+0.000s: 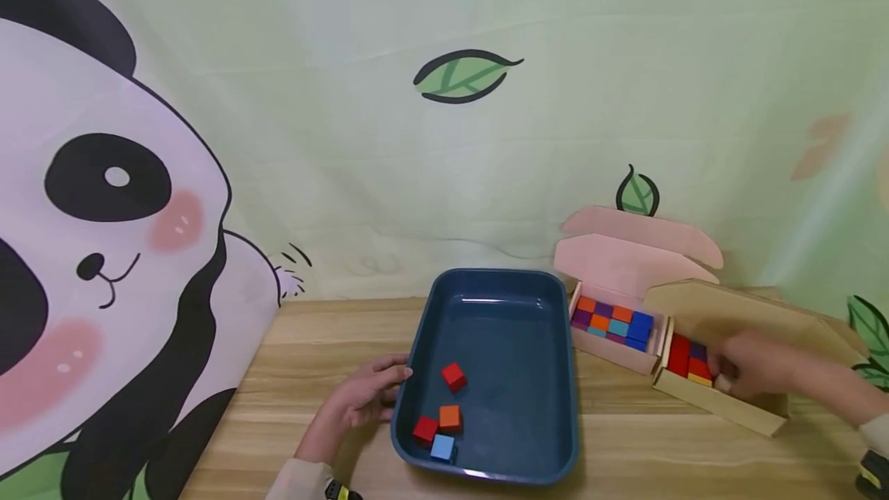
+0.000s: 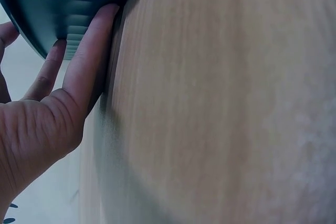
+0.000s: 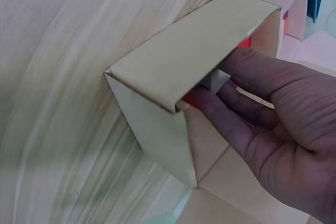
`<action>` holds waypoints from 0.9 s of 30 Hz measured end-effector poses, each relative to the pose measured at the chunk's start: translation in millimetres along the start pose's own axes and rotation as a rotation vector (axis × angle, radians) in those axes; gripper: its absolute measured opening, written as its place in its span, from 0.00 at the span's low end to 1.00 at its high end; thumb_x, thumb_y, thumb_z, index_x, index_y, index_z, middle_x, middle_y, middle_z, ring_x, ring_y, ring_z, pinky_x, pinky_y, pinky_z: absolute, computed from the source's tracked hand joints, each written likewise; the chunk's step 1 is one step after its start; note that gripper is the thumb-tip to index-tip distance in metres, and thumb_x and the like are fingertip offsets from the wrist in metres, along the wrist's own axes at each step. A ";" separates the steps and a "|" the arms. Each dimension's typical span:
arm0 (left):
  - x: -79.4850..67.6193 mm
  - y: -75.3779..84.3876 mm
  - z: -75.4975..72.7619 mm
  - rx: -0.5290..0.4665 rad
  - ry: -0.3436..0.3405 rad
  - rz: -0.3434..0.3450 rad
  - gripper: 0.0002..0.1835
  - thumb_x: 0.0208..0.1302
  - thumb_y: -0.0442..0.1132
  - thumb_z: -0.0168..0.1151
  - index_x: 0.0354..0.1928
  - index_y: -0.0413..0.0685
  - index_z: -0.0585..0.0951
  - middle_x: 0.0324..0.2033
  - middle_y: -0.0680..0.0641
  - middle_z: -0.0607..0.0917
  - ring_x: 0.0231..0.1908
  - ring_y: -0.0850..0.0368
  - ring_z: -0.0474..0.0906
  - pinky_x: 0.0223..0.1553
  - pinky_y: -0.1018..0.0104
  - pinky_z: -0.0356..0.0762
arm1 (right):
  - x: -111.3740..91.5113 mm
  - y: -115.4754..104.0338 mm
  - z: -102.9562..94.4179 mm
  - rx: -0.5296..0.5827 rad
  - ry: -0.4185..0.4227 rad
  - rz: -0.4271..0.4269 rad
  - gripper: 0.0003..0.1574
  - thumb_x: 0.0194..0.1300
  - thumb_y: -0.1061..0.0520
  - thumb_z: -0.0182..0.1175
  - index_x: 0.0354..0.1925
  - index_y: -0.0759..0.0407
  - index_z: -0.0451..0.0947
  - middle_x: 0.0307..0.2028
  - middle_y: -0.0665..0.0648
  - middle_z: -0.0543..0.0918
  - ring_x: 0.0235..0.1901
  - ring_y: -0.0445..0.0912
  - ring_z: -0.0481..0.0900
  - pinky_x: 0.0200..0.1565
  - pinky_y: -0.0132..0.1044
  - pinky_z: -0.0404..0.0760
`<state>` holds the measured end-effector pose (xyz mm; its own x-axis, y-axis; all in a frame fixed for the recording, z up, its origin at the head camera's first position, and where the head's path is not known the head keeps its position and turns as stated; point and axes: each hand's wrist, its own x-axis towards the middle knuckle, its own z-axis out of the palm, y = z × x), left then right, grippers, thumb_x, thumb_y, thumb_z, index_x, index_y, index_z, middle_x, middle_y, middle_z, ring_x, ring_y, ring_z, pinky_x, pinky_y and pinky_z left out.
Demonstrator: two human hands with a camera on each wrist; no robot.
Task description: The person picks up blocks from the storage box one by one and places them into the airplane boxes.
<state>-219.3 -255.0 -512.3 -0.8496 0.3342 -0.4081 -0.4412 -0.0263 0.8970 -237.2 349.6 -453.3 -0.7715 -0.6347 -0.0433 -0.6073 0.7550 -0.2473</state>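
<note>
At the left wall of a dark blue tray (image 1: 510,384), my left hand (image 1: 364,396) touches the outside with extended fingers. In the left wrist view the fingertips rest against the tray's side (image 2: 42,3). My right hand (image 1: 750,365) reaches into an open brown cardboard box (image 1: 718,406) and pinches a small whitish block (image 3: 216,81), partly hidden by the fingers. Beside that hand, red blocks (image 1: 678,353) and a few other coloured ones sit in the box. Inside the tray lie a red cube (image 1: 454,376), another red cube (image 1: 425,430), an orange cube (image 1: 450,418) and a light blue cube (image 1: 443,448).
An open pink box (image 1: 614,352) holding several coloured blocks (image 1: 611,322) stands between the tray and the brown box. Both boxes have raised lids. A wooden table (image 1: 326,330) carries everything, and a printed panda cloth (image 1: 347,137) hangs behind it.
</note>
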 end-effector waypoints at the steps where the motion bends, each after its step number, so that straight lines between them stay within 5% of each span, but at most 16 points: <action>1: 0.3 -0.2 0.0 0.000 -0.001 0.001 0.35 0.71 0.44 0.62 0.74 0.39 0.63 0.53 0.41 0.84 0.48 0.49 0.84 0.45 0.51 0.86 | 1.1 -1.1 0.8 0.002 0.006 0.009 0.15 0.51 0.64 0.70 0.26 0.51 0.72 0.21 0.39 0.67 0.23 0.33 0.61 0.26 0.30 0.63; 27: 1.7 -1.3 1.9 0.005 0.009 0.011 0.34 0.71 0.44 0.61 0.74 0.39 0.63 0.51 0.43 0.86 0.47 0.51 0.85 0.44 0.51 0.86 | 0.4 -4.1 3.9 0.141 -0.035 0.126 0.17 0.52 0.65 0.75 0.31 0.56 0.75 0.27 0.46 0.75 0.28 0.37 0.68 0.30 0.31 0.75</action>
<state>-219.6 -252.6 -513.9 -0.8568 0.3253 -0.4000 -0.4306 -0.0247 0.9022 -234.3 345.6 -456.2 -0.8313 -0.5437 -0.1152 -0.4718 0.7999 -0.3708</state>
